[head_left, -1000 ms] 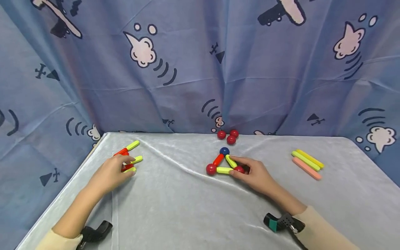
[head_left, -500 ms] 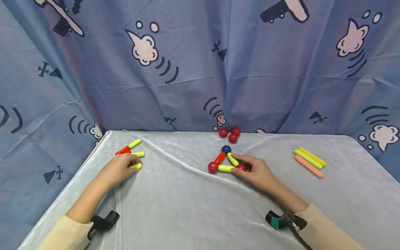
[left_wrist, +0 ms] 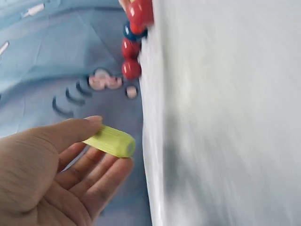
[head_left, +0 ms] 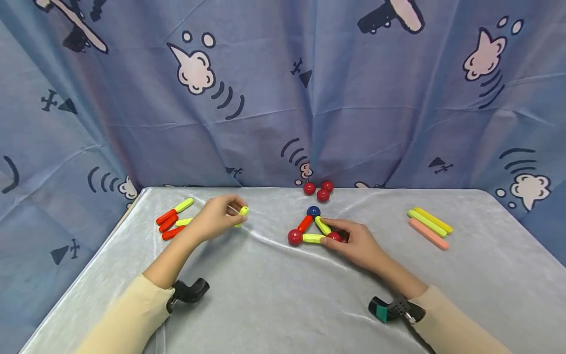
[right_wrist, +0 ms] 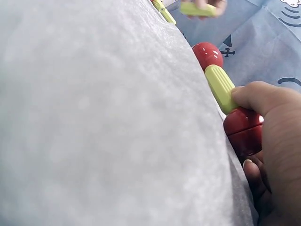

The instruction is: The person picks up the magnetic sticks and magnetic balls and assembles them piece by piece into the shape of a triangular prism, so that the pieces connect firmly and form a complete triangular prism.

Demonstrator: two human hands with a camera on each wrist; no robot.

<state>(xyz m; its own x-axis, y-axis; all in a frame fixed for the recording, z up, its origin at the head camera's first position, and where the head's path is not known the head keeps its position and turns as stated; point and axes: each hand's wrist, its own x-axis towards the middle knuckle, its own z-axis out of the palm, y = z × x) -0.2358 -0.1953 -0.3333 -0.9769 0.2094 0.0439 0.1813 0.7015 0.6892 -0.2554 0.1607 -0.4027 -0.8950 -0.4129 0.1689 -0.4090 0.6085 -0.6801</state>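
Note:
My left hand (head_left: 218, 216) pinches a short yellow-green rod (left_wrist: 112, 142) between thumb and fingers, above the cloth left of a triangle of rods and balls. That triangle has a blue ball (head_left: 313, 211) at the top, a red ball (head_left: 295, 237) at lower left and another red ball (right_wrist: 243, 131) at lower right. A red rod (head_left: 305, 224) forms its left side; yellow-green rods form its base (head_left: 312, 238) and right side (head_left: 323, 225). My right hand (head_left: 360, 243) grips the lower right corner, its thumb on the base rod in the right wrist view.
Several red and yellow-green rods (head_left: 168, 223) lie at the left of the cloth-covered table (head_left: 265, 305). Three red balls (head_left: 323, 195) sit at the back edge. Two yellowish sticks (head_left: 427, 222) and an orange one (head_left: 429, 234) lie at the right, before a patterned curtain (head_left: 265, 88).
My left hand has left the rods at the left and moved right, carrying one yellow-green rod. My right hand keeps its grip on the triangle's corner.

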